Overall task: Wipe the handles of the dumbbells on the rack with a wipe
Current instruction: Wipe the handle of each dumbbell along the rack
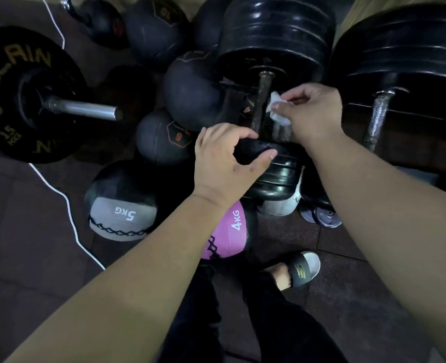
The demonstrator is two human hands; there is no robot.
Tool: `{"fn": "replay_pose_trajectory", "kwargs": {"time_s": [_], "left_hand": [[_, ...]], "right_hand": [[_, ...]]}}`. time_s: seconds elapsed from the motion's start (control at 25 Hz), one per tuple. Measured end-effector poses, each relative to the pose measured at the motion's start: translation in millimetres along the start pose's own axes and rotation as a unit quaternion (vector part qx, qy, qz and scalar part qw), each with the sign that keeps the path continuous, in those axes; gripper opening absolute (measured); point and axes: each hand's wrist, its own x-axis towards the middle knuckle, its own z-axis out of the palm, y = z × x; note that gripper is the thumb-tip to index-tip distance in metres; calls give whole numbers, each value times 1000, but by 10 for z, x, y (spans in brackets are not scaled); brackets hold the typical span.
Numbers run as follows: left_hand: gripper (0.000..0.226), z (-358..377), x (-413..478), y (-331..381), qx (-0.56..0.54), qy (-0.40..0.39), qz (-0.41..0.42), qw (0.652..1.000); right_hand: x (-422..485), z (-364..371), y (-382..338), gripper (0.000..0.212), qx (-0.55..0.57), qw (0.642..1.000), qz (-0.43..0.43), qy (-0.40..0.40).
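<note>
At the rack [412, 137], two big dumbbells are sitting side by side: the right dumbbell [405, 48] is probably awaiting its turn, and the centre dumbbell [276, 30] is being worked now. Left hand [224, 163] is gripping its near head [279, 176], fingers curled over the edge. Right hand [313, 111] is pinching the wipe [276, 108] in curled fingertips just beside the rusty handle [259, 100]; contact is unclear, so wiping here is looking barely begun.

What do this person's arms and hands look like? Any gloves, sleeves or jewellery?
Both the left hand and the right hand are bare: no gloves, rings or watch show. The forearms are bare too, with no sleeve in view.
</note>
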Motion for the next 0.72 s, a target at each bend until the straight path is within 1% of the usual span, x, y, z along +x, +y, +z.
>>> {"fn": "replay_pose_trajectory", "kwargs": {"time_s": [0.16,0.2,0.28,0.36,0.48,0.56,0.64,0.72], "left_hand": [[44,58,-36,-41,9,18,20,1000],[45,65,-36,-56,16,22,21,999],[46,87,-35,-64,18,28,21,999],[47,102,-54,-70,14,37,26,999],[48,110,-58,-80,14,51,31,998],[48,116,-57,-75,16,52,34,998],[48,115,-58,-65,17,52,33,998],[47,119,-64,-70,19,59,35,997]], "right_hand": [[51,84,-17,21,58,997,-21,-47],[58,95,2,23,49,997,-30,-56],[114,111,38,23,-1,998,-46,-47],[155,142,42,19,-42,997,-65,-31],[133,205,13,13,-45,995,-85,-23],[116,187,4,10,-28,997,-61,-33],[94,153,55,10,-9,997,-25,-74],[71,125,100,12,-16,994,-6,-108]]}}
